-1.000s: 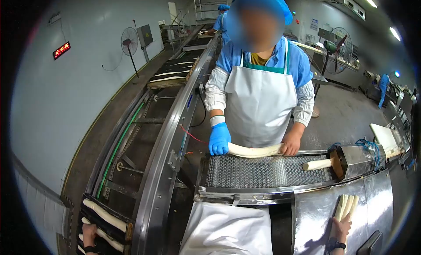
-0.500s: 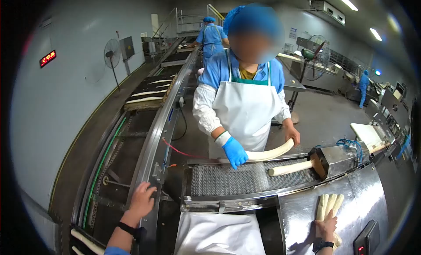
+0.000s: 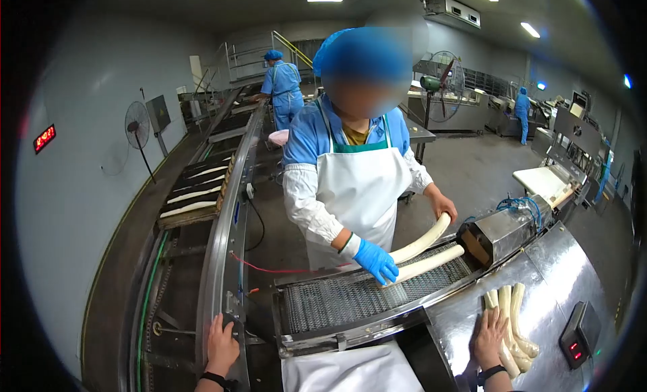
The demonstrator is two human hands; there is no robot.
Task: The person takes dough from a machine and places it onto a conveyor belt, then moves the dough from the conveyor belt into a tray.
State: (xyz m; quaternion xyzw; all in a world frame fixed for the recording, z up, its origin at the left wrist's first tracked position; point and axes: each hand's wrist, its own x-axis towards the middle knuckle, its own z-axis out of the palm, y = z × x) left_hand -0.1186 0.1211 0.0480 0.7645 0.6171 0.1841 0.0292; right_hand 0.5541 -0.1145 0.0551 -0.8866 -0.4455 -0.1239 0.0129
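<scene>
My left hand rests on the metal side rail of the tray conveyor, fingers stretched out, holding nothing. Several pale dough strips lie on the steel worktop, and my right hand lies flat over the left ones with its fingers extended. Across from me, a co-worker holds a long dough roll in a bare hand at one end. The co-worker's blue-gloved hand is at its other end and touches a second dough roll lying on the mesh belt.
A small scale with red digits stands right of the strips. White cloth hangs below the mesh belt. On the left conveyor sits a tray with dough strips. A metal machine housing closes the belt's right end. Other workers stand farther back.
The second dough roll has come out of the housing leftward along the belt, and the co-worker's gloved hand reaches it. My right hand has flattened over the strips, which are more spread. The view has shifted.
</scene>
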